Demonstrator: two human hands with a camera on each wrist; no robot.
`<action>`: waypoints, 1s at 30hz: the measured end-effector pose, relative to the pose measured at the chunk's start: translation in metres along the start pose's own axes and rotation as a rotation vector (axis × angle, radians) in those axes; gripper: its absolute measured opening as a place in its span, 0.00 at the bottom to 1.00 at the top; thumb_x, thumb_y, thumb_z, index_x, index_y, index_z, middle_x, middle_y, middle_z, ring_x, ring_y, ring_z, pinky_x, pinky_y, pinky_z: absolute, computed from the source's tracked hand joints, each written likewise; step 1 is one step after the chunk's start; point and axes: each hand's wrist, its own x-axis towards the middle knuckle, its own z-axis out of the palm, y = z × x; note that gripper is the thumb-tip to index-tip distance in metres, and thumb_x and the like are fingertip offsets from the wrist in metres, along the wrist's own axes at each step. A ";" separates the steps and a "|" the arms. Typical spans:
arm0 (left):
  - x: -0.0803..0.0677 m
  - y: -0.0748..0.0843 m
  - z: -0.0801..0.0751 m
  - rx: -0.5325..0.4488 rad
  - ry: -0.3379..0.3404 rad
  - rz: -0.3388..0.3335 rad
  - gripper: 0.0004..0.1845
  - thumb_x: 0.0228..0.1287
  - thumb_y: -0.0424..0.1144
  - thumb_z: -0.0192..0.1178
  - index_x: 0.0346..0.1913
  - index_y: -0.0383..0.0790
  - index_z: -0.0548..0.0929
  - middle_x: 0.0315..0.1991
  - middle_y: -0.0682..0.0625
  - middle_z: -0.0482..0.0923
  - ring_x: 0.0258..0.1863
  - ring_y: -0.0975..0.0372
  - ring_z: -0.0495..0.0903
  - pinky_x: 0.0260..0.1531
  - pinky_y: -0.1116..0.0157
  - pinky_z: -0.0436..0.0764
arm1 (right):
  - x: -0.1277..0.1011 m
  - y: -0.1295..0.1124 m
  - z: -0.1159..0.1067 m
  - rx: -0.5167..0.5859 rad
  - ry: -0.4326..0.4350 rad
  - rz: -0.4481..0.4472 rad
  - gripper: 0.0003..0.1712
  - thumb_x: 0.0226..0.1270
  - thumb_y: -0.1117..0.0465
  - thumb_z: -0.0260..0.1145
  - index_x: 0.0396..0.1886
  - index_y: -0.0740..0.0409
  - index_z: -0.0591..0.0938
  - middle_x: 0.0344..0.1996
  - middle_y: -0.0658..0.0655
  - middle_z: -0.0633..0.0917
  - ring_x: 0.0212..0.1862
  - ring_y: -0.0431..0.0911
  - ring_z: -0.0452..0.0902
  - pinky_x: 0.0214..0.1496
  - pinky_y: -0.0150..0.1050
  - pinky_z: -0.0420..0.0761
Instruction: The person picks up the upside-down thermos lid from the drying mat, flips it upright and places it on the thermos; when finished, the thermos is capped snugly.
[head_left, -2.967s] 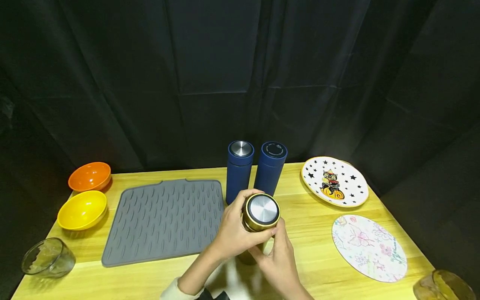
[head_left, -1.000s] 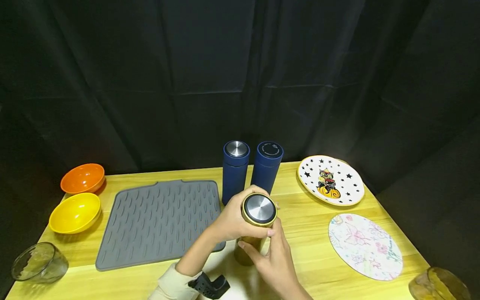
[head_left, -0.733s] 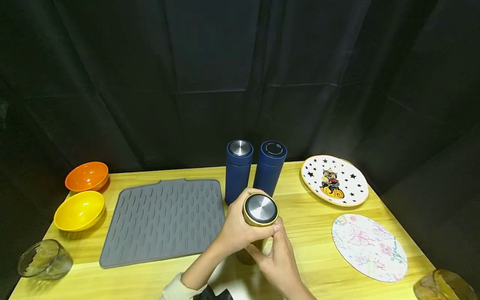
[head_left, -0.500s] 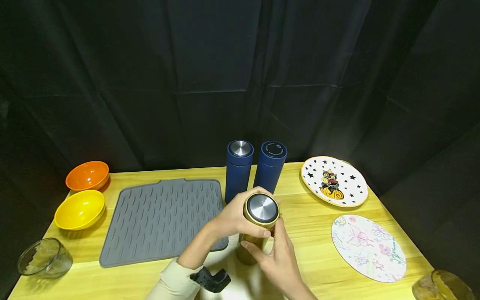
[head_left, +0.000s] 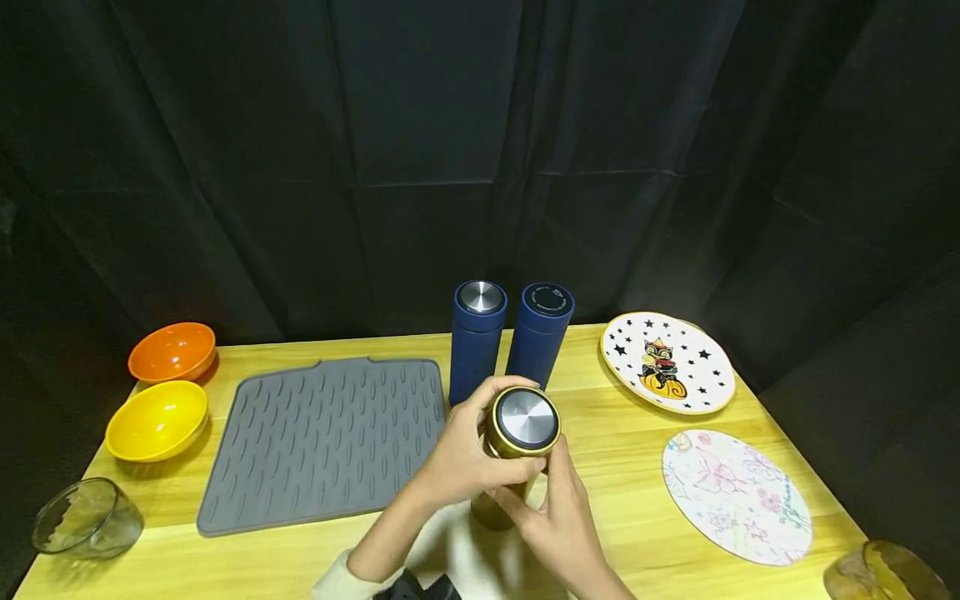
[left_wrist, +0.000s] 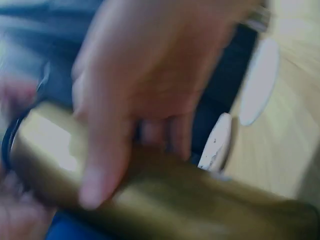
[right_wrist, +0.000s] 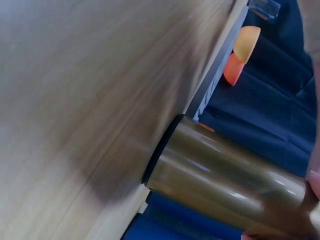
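Head view shows us both hands on a gold flask (head_left: 504, 492) near the middle of the table (head_left: 622, 467). Our right hand (head_left: 558, 521) curls round its body low down, and our left hand (head_left: 468, 454) curls round the top, fingers wrapped about the gold lid (head_left: 522, 421) with its steel disc. We judge the lid to be in the middle of being turned: it sits flush on the flask, no gap shows, so it is not off yet, and which way it turns we cannot tell. In the right wrist view the flask's base (right_wrist: 159, 150) is down at the table. The flask stands upright, long axis vertical, lid end up toward the head camera. Left of it lies a grey mat (head_left: 322, 437). Farther back two blue flasks (head_left: 477, 337) stand side by side, both capped.
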 end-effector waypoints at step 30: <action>0.023 -0.006 -0.014 -0.130 -0.288 -0.012 0.38 0.40 0.24 0.74 0.59 0.36 0.70 0.55 0.40 0.79 0.56 0.60 0.79 0.59 0.62 0.77 | 0.000 -0.005 0.002 -0.015 -0.004 0.076 0.41 0.51 0.58 0.80 0.62 0.55 0.68 0.52 0.54 0.81 0.53 0.47 0.79 0.55 0.53 0.77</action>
